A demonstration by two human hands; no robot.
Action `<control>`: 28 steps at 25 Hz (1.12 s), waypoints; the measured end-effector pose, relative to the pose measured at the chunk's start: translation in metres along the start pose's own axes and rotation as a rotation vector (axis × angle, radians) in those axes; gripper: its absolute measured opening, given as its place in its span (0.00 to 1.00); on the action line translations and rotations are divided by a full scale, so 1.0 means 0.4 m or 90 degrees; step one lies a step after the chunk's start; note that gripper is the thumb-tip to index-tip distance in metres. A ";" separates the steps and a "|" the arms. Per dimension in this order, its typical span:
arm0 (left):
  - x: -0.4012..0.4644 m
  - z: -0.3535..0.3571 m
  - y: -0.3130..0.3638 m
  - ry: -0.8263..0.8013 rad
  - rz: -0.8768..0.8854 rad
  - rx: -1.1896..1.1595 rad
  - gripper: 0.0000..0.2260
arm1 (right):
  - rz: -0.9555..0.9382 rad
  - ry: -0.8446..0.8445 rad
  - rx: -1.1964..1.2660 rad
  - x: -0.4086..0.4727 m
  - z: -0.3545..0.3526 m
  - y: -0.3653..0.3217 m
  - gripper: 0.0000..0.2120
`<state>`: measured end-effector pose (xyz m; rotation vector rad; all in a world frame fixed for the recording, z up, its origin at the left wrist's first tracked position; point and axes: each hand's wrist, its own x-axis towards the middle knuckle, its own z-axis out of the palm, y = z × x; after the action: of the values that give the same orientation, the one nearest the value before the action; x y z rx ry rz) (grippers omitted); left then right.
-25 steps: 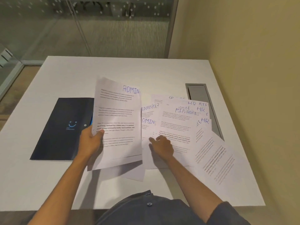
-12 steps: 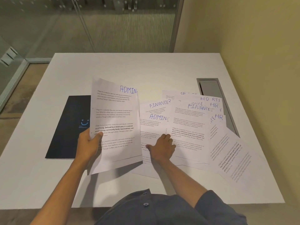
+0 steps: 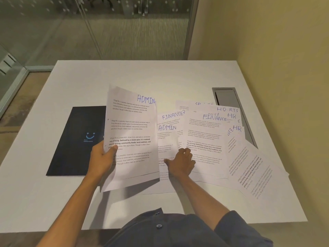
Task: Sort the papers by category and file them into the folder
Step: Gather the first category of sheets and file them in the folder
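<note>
Head view: an ADMIN-marked stack of sheets [image 3: 130,138] is held tilted at centre frame, gripped at its left edge by the left hand [image 3: 102,158]. The right hand [image 3: 181,162], fingers curled, is pressed on the papers [image 3: 204,139] fanned across the right of the white bench [image 3: 142,77]. The dark folder [image 3: 76,139] lies closed at centre left

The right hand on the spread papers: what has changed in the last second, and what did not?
The right hand slid a little left, off the FINANCE sheet toward the ADMIN sheet on the table, which it now presses with thumb stretched out. The left hand grips the raised ADMIN sheet as before. The dark folder stayed closed.
</note>
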<state>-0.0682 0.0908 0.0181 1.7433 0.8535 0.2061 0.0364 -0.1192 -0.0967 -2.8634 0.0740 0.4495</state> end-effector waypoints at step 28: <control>-0.120 0.279 0.223 -0.072 0.118 0.017 0.09 | -0.042 -0.091 0.855 0.145 -0.441 0.282 0.11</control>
<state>-0.0042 -0.0351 0.0712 1.8414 0.6153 0.2184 0.1339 -0.2725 0.0225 -1.5089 0.1723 0.3676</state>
